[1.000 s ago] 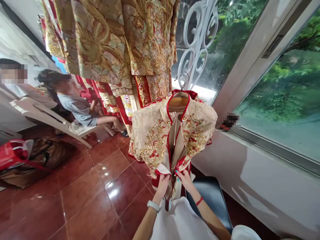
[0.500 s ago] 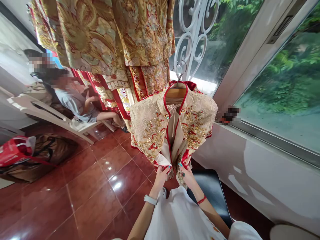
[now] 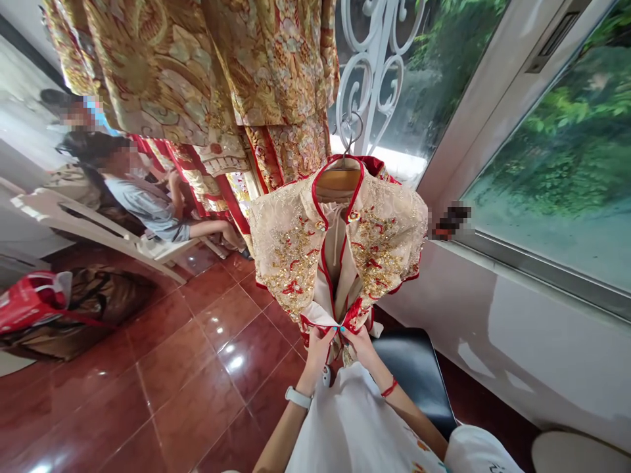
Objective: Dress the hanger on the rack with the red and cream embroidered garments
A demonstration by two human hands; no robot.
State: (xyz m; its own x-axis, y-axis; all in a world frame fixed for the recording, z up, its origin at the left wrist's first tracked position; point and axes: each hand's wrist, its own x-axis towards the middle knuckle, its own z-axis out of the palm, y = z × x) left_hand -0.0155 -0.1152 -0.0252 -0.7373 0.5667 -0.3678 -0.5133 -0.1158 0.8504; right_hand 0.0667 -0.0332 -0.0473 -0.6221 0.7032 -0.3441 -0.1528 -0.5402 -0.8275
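Observation:
A cream embroidered jacket (image 3: 286, 223) with red piping and gold beading hangs in front of me on a hanger (image 3: 346, 157). Its collar is joined near the neck, and the front gapes below, showing the pale lining. My left hand (image 3: 319, 345) pinches the lower front edge on the left side. The lower edge of the other side is pinched in my right hand (image 3: 359, 340). Both thumbs, with turquoise nails, nearly touch, and the two edges meet between them. Fingers beneath the cloth are hidden.
Gold and red embroidered garments (image 3: 197, 79) hang behind the jacket. A black chair (image 3: 414, 368) stands close on my right, below the window (image 3: 542, 197). To the left, people sit by a white wooden chair (image 3: 83, 210); a brown bag (image 3: 106, 302) lies on the tiled floor.
My right hand has moved left towards my left hand, bringing the jacket's two lower front edges together. The gap in the front has narrowed at the bottom.

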